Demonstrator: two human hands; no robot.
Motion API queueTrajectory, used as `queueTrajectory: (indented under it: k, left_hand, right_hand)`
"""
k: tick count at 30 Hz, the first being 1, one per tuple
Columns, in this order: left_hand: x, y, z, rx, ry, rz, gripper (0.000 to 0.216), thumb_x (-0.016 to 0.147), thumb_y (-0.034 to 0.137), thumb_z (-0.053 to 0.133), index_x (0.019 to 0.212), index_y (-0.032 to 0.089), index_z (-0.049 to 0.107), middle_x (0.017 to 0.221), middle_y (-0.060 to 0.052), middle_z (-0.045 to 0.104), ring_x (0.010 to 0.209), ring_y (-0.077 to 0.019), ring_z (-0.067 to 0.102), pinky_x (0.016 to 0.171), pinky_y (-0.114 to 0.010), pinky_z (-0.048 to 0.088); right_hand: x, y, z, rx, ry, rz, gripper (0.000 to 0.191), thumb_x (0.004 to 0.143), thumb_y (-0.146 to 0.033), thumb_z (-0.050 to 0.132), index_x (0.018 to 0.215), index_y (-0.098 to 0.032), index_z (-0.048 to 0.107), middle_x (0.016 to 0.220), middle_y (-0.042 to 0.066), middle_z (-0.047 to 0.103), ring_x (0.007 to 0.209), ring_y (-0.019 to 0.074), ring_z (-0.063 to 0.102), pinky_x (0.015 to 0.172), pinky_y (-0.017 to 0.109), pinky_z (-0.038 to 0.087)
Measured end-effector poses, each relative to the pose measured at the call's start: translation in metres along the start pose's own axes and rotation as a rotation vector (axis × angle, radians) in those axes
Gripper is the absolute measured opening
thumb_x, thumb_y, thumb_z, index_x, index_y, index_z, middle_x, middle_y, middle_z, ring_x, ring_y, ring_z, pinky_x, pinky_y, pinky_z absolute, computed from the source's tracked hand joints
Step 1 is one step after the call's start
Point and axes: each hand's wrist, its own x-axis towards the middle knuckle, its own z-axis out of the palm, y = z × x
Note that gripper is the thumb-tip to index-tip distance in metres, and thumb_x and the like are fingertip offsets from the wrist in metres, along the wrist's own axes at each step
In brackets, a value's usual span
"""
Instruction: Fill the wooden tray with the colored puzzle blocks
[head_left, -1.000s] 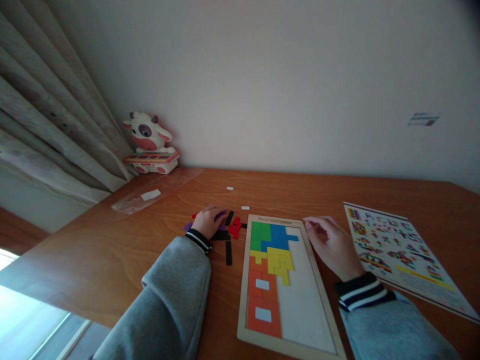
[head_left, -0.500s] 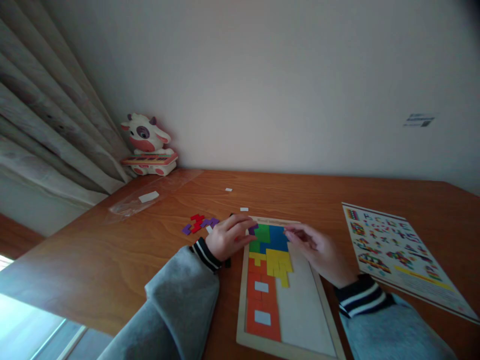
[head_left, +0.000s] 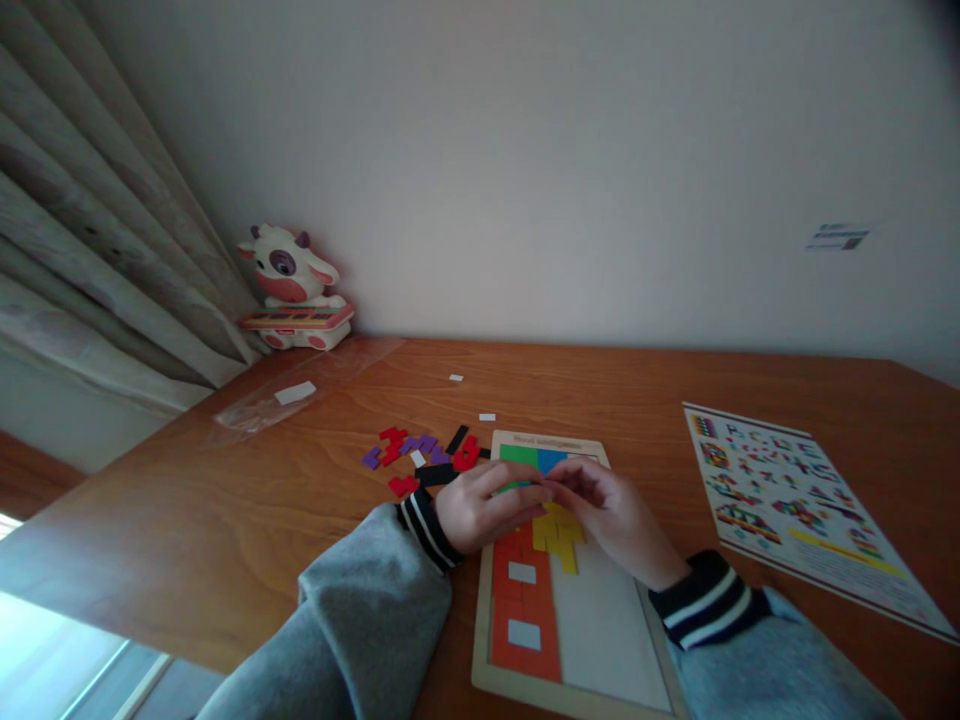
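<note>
both hands over the upper half of the wooden puzzle tray (head_left: pixel 480 640), fingertips meeting above the coloured blocks. left hand (head_left: pixel 487 505) curled, fingers drawn together toward the right hand (head_left: pixel 600 510); right hand likewise bent, fingers closed in toward the meeting point. whatever sits between the fingertips hidden, so cannot tell whether either grip pinches a piece or merely presses on the tray; heading and long axis of any held piece not readable.

puzzle tray lying on the bench (head_left: pixel 225 540) with long axis running away from the person, far end toward the wall. green block (head_left: pixel 517 453) and blue block (head_left: pixel 551 458) at the far end, just beyond the fingers; yellow blocks (head_left: pixel 559 535) directly under the right hand's fingers; orange blocks (head_left: pixel 525 620) filling the near left column; right part of the tray bare.

loose pieces (head_left: pixel 420 455) in red, purple and black scattered on the bench just left of the tray's far end, near the left hand but apart from it. pattern sheet (head_left: pixel 795 500) well to the right. cow toy (head_left: pixel 289 290) and curtain (head_left: pixel 90 250) at the far left corner; clear plastic bag (head_left: pixel 300 390) in front of the toy.
</note>
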Motion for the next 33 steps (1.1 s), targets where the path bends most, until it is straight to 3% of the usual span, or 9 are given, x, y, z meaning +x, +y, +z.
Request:
queueTrajectory:
  k: [3, 7, 14, 26, 30, 33]
  left_hand:
    - [0.002, -0.001, 0.001, 0.039, -0.059, -0.100, 0.034, 0.092, 0.034, 0.060, 0.121, 0.016, 0.056, 0.118, -0.013, 0.063, 0.106, -0.0197, 0.063, 0.092, -0.031, 0.055]
    - [-0.001, -0.005, 0.004, 0.052, -0.234, -0.193, 0.031, 0.093, 0.040, 0.054, 0.113, 0.018, 0.062, 0.119, -0.011, 0.064, 0.110, -0.0223, 0.061, 0.094, -0.037, 0.053]
    - [-0.009, -0.009, 0.010, 0.019, -0.370, -0.259, 0.031, 0.095, 0.041, 0.050, 0.112, 0.019, 0.064, 0.117, -0.009, 0.064, 0.106, -0.0211, 0.060, 0.094, -0.036, 0.051]
    - [-0.007, -0.009, 0.009, 0.013, -0.374, -0.262, 0.027, 0.094, 0.039, 0.051, 0.107, 0.019, 0.065, 0.112, -0.008, 0.065, 0.103, -0.0194, 0.061, 0.092, -0.034, 0.050]
    - [-0.007, -0.009, 0.009, 0.005, -0.374, -0.258, 0.027, 0.094, 0.038, 0.052, 0.108, 0.019, 0.065, 0.111, -0.008, 0.065, 0.103, -0.0195, 0.061, 0.092, -0.034, 0.050]
    - [-0.005, -0.008, 0.008, 0.002, -0.375, -0.257, 0.026, 0.094, 0.036, 0.052, 0.108, 0.018, 0.066, 0.111, -0.008, 0.066, 0.103, -0.0198, 0.061, 0.092, -0.034, 0.050]
  right_hand:
    - [0.006, 0.009, -0.015, -0.056, 0.134, 0.017, 0.033, 0.083, -0.051, 0.064, 0.093, -0.020, 0.068, 0.090, 0.007, 0.072, 0.082, 0.0213, 0.067, 0.075, 0.035, 0.054]
    - [0.018, 0.030, -0.044, -0.256, 0.323, 0.051, 0.037, 0.082, -0.052, 0.062, 0.099, -0.021, 0.071, 0.100, 0.009, 0.074, 0.093, 0.0274, 0.068, 0.085, 0.043, 0.053]
    - [0.028, 0.045, -0.050, -0.432, 0.210, 0.077, 0.035, 0.084, -0.050, 0.057, 0.094, -0.022, 0.076, 0.095, 0.007, 0.076, 0.088, 0.0273, 0.070, 0.080, 0.040, 0.054]
    - [0.028, 0.040, -0.043, -0.517, 0.207, 0.017, 0.038, 0.083, -0.052, 0.058, 0.092, -0.019, 0.075, 0.085, 0.009, 0.069, 0.071, 0.0213, 0.064, 0.066, 0.034, 0.051]
    - [0.026, 0.038, -0.045, -0.484, 0.213, 0.031, 0.036, 0.087, -0.050, 0.055, 0.097, -0.019, 0.070, 0.092, 0.009, 0.070, 0.080, 0.0223, 0.065, 0.073, 0.036, 0.051]
    - [0.022, 0.039, -0.055, -0.437, 0.137, 0.034, 0.036, 0.090, -0.049, 0.051, 0.102, -0.020, 0.069, 0.097, 0.008, 0.070, 0.088, 0.0224, 0.064, 0.080, 0.037, 0.050]
